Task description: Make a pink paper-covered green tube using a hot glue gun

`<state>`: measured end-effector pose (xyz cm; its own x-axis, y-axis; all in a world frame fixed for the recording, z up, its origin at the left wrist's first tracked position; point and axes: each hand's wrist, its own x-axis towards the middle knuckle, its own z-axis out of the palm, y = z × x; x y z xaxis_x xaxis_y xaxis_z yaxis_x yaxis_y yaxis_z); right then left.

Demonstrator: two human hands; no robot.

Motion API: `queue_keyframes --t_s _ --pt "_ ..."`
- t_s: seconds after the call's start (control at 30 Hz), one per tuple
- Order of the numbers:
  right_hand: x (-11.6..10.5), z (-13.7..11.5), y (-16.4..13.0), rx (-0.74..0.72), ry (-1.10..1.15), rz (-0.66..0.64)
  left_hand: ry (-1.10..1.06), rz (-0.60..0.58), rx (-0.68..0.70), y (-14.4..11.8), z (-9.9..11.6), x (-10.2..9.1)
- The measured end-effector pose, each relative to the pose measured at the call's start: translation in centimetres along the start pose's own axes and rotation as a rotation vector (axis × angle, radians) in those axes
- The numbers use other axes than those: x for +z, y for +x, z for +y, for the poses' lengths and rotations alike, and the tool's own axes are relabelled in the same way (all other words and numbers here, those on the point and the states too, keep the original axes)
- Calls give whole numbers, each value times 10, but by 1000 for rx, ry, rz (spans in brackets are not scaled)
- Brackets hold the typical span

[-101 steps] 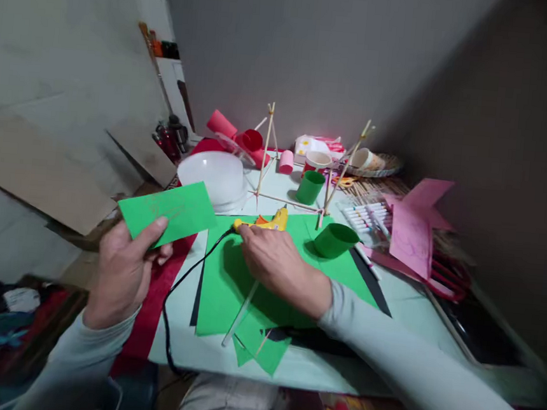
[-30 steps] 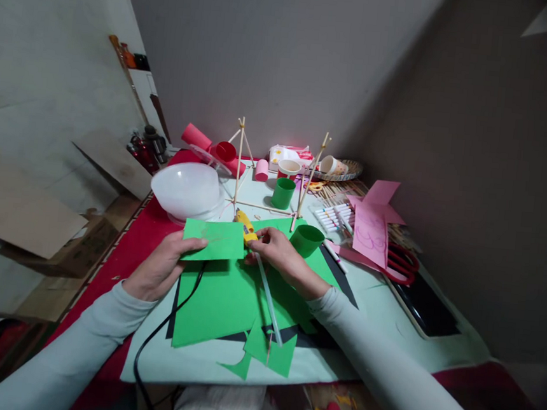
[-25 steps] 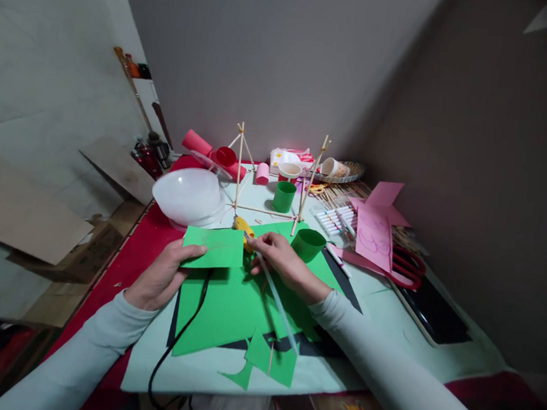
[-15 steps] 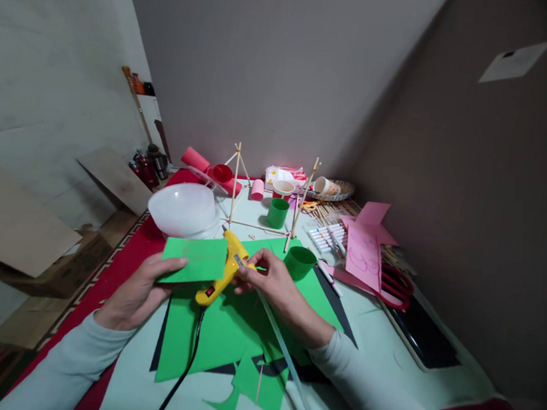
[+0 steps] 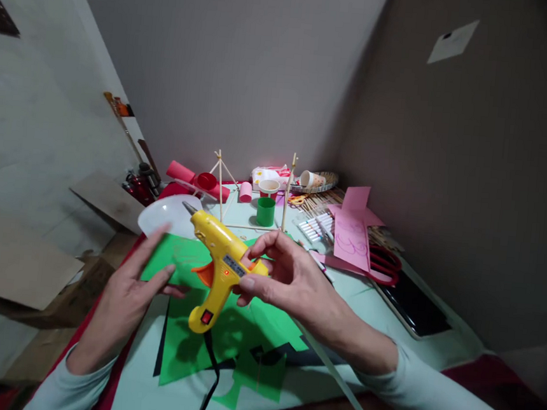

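1. Two hands work above the table [image 5: 390, 292]. Right hand [image 5: 290, 280] is clamped on the rear of the yellow glue gun [image 5: 218, 257], thumb and fingers pinching the barrel end; the gun is lifted clear of the table, nozzle aimed up-left, handle hanging down.
2. Gun detail: orange trigger on the front of the handle, red switch near the handle base, black cord [image 5: 208, 378] dropping from the handle toward the near table edge.
3. Left hand [image 5: 125, 291] holds a small green card [image 5: 177, 257] by its lower-left edge, thumb on top, fingers extended; grip is closed on the card. Card sits just left of & behind the gun.
4. Under both hands: large green paper sheet [image 5: 263, 319] flat on the table, w/ black paper [image 5: 274, 355] beneath & green offcuts at the near edge.
5. Behind: white bowl [image 5: 165, 214] upside down, stick frame [image 5: 220, 184] upright, green cup [image 5: 266, 211], marker set [image 5: 314, 224], pink paper [image 5: 350, 234], red scissors [image 5: 383, 265].
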<state>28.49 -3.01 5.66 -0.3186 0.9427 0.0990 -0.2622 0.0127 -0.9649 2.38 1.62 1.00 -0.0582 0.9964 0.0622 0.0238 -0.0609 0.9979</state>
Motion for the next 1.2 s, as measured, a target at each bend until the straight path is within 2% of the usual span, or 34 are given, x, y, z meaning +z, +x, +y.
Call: queue_keyframes --t_s 0.1,0.23,0.33,0.47,0.57,0.67,0.73,0.83,1.03,1.2 --pt "2 3 -5 -14 -71 4 160 -125 -12 -18 7 12" --pt "4 10 -8 -51 -229 33 -154 -187 -194 -44 18 33" --pt "5 8 -10 -90 -295 12 -224 -219 -227 -54 23 47" --pt "-2 -8 -18 -136 -471 -76 -227 -252 -192 -52 18 52" --pt "-12 -19 -28 -216 -743 -105 -215 -235 -91 -49 10 49" --pt "-20 -21 -36 -360 -1039 -64 -222 -176 26 -50 3 48" --pt "-22 -15 -37 -507 -1144 18 -232 -142 77 -52 1 50" --pt "-19 -3 -35 -653 -1197 110 -219 -108 126 -55 0 53" --pt "-15 5 -22 -672 -1232 129 -141 -111 193 -54 0 49" --pt "-9 0 -11 -784 -1288 187 -252 -71 149 -49 -1 54"
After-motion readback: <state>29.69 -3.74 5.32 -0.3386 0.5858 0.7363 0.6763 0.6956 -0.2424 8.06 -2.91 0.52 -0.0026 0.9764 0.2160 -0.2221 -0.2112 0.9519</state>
